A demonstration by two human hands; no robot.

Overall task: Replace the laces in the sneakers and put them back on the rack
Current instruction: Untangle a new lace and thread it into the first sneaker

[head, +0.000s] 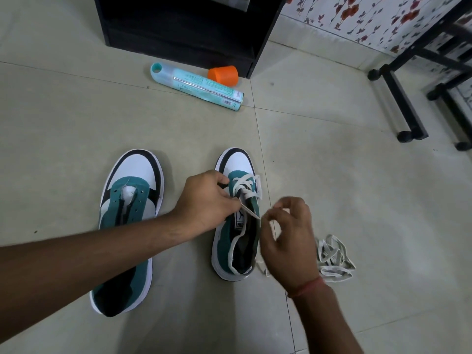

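Sneakers stand side by side on the floor (pixel 332 187): the left sneaker (pixel 127 226) unlaced, the right sneaker (pixel 237 226) with about 2 crossings threaded. Both look light and soft-sided, best steadied at the eyelet edge, where the left hand (pixel 207 200) pinches. The right hand (pixel 288 236) pinches the lace (pixel 251 213), limp, flat, easiest held near its tip. A spare lace (pixel 334 259) lies heaped alongside.
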